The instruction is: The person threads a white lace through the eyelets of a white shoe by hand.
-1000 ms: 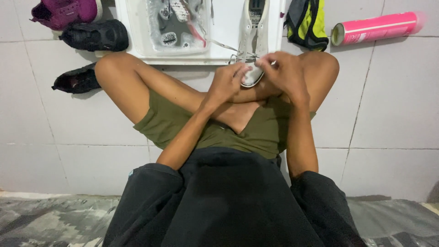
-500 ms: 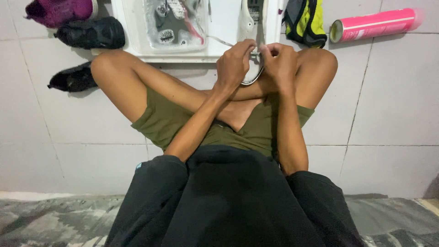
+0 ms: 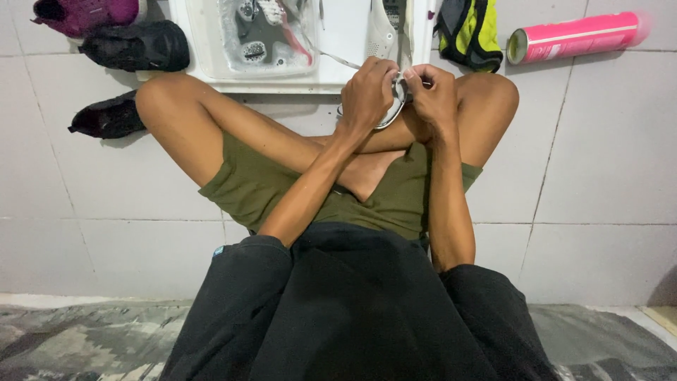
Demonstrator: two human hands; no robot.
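Observation:
I sit cross-legged on a white tiled floor. A white sneaker lies toe toward me, half on a white tray. My left hand and my right hand meet over the sneaker's toe end, fingers pinched on its white shoelace. The lace runs from my hands back over the tray. The toe of the sneaker is mostly hidden behind my hands.
A clear basin of soapy water with shoe parts sits in the tray. A magenta shoe and two black shoes lie at the far left. A yellow-grey shoe and a pink spray can lie at the right.
Both hands have moved up along the sneaker toward the tray and closed together on the lace. The camera has tilted slightly.

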